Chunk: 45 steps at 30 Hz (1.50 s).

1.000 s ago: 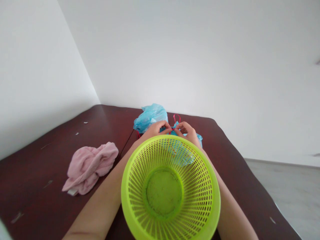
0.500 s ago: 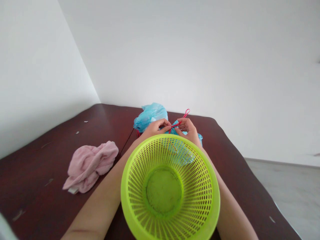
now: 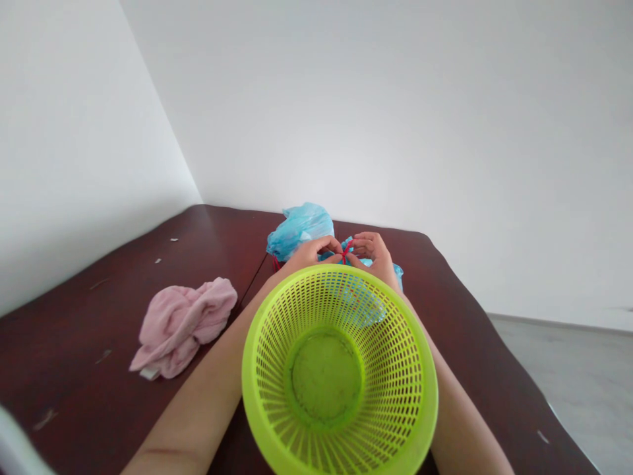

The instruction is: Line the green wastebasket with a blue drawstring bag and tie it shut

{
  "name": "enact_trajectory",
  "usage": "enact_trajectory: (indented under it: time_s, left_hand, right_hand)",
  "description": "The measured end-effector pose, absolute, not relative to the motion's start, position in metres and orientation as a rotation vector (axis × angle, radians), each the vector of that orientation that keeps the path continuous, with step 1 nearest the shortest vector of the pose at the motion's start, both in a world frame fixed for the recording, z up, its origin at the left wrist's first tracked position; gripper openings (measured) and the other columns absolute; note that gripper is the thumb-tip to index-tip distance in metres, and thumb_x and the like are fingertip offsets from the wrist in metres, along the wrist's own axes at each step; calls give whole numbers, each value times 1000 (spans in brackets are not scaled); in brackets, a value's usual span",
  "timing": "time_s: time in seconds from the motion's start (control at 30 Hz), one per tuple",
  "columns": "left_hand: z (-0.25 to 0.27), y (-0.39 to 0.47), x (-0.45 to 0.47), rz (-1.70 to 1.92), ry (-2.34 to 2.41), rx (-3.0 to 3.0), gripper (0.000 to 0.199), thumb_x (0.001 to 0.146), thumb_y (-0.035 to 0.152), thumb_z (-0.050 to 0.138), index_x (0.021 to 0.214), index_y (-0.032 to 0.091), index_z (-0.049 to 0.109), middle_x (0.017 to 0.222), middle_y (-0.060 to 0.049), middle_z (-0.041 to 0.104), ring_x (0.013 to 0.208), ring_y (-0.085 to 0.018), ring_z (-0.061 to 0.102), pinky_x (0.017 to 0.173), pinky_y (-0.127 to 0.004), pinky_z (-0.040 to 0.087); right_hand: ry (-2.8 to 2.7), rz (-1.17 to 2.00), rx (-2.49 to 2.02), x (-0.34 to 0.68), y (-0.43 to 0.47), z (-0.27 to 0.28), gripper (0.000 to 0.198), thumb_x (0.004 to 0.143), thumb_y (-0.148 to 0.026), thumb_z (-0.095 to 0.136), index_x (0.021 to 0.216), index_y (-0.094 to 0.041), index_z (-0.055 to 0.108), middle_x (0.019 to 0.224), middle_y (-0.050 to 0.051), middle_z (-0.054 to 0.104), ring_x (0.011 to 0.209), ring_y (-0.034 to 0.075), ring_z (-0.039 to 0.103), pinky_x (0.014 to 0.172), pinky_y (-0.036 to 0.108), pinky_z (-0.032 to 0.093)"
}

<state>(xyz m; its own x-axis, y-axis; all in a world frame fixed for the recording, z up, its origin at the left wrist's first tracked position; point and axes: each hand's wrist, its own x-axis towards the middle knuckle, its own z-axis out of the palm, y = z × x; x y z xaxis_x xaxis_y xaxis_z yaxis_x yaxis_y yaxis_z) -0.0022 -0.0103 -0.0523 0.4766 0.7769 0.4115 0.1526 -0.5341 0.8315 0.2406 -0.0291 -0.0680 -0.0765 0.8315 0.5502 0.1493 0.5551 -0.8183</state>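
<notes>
Just past the far rim of a lime-green plastic basket (image 3: pixel 251 376), my left hand (image 3: pixel 315 253) and my right hand (image 3: pixel 378 259) face each other. Their thumbs and fingertips pinch a thin red string (image 3: pixel 345 253) from both sides. The string is gathered at the neck of a light-blue plastic bag (image 3: pixel 398 272), partly hidden by my right hand and the basket. Through the basket's slots some of that bag shows. A second light-blue plastic bag (image 3: pixel 302 227) lies beyond my left hand, with a bit of red string at its lower edge.
A crumpled pink cloth (image 3: pixel 185 326) lies left of my left forearm on the dark red-brown table (image 3: pixel 455 330). Small pale scraps dot the tabletop. White walls (image 3: pixel 376 105) rise behind and on the left; grey floor (image 3: pixel 583 369) shows at right.
The red loop that stuck up above my right hand no longer shows; the string is now bunched between my fingertips. The view has shifted slightly.
</notes>
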Motion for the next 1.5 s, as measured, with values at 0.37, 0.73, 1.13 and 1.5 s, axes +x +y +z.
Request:
enact_trajectory:
  time_s: [0.37, 0.73, 1.13, 1.5]
  left_hand:
    - [-51, -16, -1, 1032, 732, 1930, 40, 105, 63, 87, 109, 24, 81, 106, -8, 85, 97, -26, 77, 89, -38, 58]
    - [-52, -12, -3, 1025, 804, 1949, 41, 104, 66, 86, 113, 26, 81, 97, -4, 81, 84, -22, 71, 76, -34, 51]
    - [-58, -3, 3, 1065, 746, 1768, 51, 91, 66, 97, 104, 23, 75, 93, -3, 78, 79, -20, 70, 73, -32, 50]
    - [-42, -15, -25, 1022, 1216, 2248, 8, 109, 37, 75, 108, 31, 79, 101, -4, 84, 93, -28, 76, 86, -42, 53]
  right_hand:
    - [-1668, 667, -905, 240, -33, -71, 22, 98, -49, 93, 112, -35, 85, 118, 5, 89, 107, 31, 83, 101, 52, 68]
    - [-1626, 636, -915, 237, -32, -70, 17, 95, -46, 91, 103, -32, 84, 113, 6, 85, 96, 28, 79, 92, 49, 68]
    - [-1599, 843, -992, 235, -37, -63, 43, 85, -63, 100, 111, -34, 82, 108, 5, 85, 83, 26, 73, 75, 42, 59]
    - [-1704, 702, -1073, 247, -35, -60, 34, 97, -60, 83, 90, -29, 73, 80, 1, 72, 72, 21, 59, 68, 37, 46]
